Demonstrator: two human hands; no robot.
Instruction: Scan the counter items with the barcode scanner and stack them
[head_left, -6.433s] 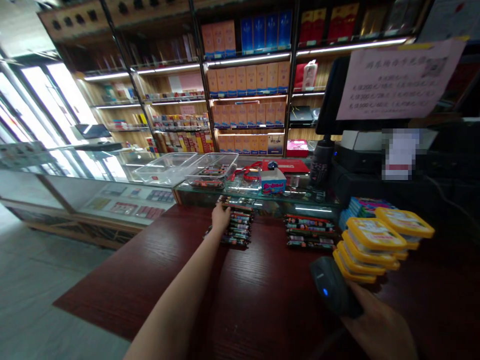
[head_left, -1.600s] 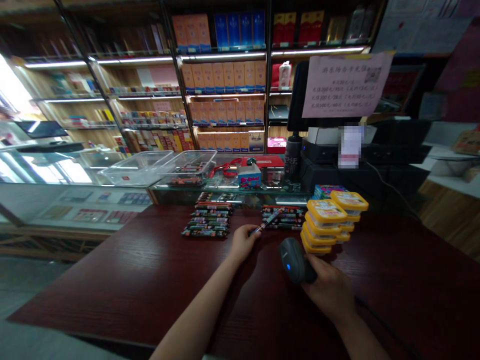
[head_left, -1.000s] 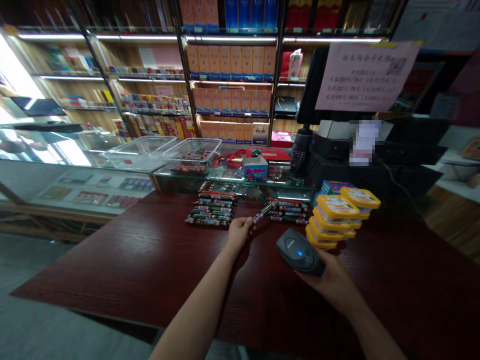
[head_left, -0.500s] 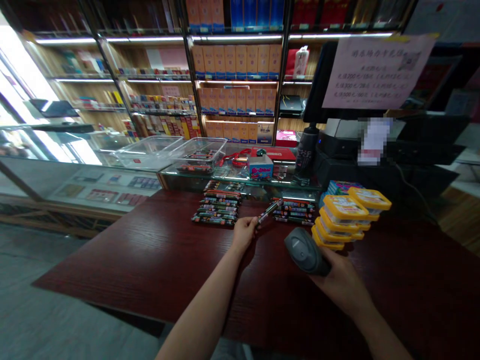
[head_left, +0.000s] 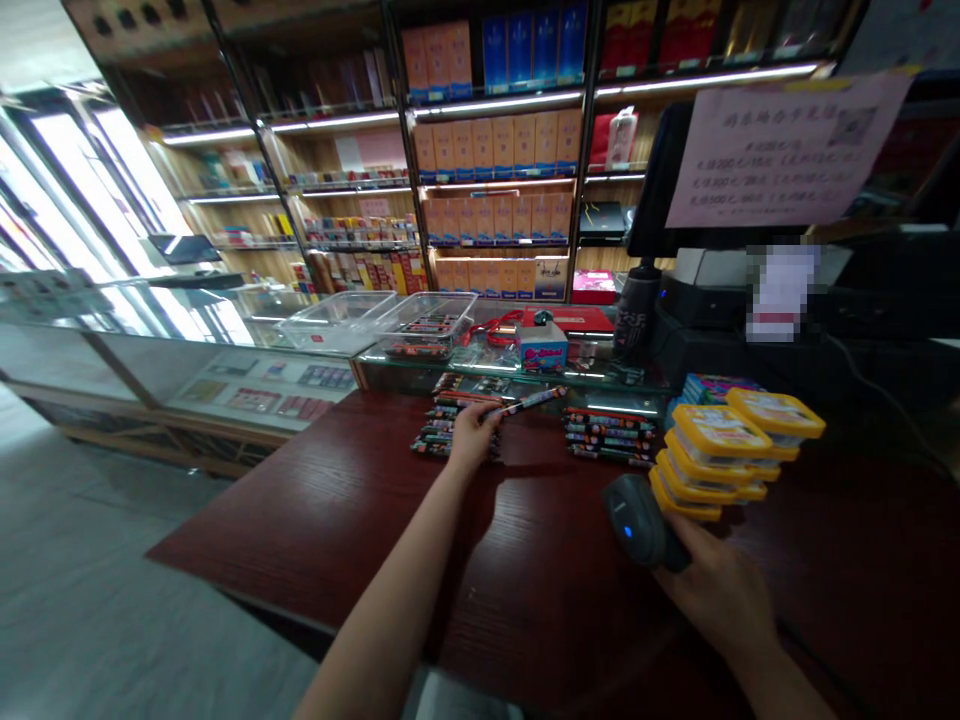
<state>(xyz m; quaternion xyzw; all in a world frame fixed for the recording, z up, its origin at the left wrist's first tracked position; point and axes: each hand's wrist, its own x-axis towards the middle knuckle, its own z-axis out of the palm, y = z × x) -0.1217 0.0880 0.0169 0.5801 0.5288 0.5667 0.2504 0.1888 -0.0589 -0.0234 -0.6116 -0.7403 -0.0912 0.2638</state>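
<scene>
Shifted over the left stack, the left hand pinches a slim stick in its fingers, free end rightward (right hand grasping the barcode scanner).

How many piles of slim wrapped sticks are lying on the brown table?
2. One pile lies by the left hand, which partly hides it; the other pile lies between the first and the yellow-lidded tubs. Another could be hidden behind the tubs.
</scene>
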